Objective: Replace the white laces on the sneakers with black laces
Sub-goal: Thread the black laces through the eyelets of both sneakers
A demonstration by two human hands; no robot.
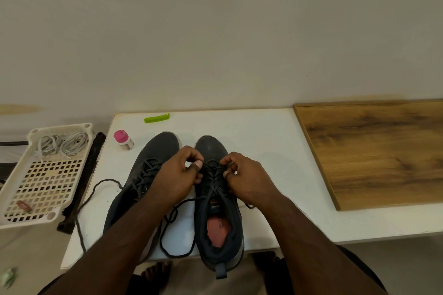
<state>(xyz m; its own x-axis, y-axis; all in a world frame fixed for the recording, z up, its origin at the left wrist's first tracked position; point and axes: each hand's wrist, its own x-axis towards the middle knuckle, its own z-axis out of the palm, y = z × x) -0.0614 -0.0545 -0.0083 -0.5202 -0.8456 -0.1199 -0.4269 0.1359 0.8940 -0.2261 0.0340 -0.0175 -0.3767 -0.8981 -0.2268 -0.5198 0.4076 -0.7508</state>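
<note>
Pinching the black lace [212,175], both the left hand [178,175] and right hand [244,178] curled over the right sneaker [219,227]. White laces [62,145] lay in the basket [38,189] at nine o'clock.

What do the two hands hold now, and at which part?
Both the left hand and the right hand pinch the black lace of the right sneaker, at its crossings over the tongue.

White table top [263,132] against a pale wall. Directly on it: two dark sneakers [219,201] side by side, toes toward the wall, heels at the near edge; loose black lace ends [177,244] trailing between and left of them; pink-capped bottle [123,139] near the left edge; green clip [157,118] by the far edge; wooden board [374,151] covering the right part.
</note>
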